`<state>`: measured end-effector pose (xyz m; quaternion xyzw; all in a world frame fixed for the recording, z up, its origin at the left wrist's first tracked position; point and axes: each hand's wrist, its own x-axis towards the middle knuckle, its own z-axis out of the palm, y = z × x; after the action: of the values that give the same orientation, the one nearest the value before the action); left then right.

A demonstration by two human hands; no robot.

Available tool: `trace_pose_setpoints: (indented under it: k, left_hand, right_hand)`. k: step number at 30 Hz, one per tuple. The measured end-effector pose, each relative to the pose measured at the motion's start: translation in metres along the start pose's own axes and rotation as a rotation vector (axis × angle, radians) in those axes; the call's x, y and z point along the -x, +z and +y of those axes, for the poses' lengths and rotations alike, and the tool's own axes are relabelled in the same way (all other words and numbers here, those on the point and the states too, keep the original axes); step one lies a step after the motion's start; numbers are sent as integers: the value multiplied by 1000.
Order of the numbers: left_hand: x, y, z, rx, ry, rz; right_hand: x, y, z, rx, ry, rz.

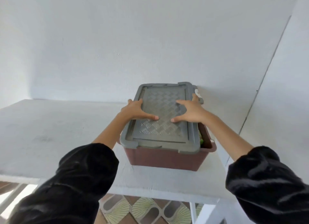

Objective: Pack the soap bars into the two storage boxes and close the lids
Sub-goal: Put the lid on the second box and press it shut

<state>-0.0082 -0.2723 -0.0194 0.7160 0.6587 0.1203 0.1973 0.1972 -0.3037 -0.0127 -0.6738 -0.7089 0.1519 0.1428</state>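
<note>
Pressing left hand and right hand, both spread, on grey patterned plastic lid; lay seemingly shifted left over maroon rectangular plastic box on white counter, long axis pointing away.

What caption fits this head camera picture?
Left hand and right hand press an askew grey lid onto a brown storage box.
</note>
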Motion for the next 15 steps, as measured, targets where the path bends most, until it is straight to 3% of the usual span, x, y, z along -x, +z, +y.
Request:
trace_pose_setpoints:
  k: [6, 15]
  left_hand:
    - [8, 35, -7, -119, 17, -67]
    - [20, 78, 14, -376, 88, 5]
  right_hand:
    - [16, 38, 23, -114, 0, -52]
    - [23, 65, 20, 127, -36, 94]
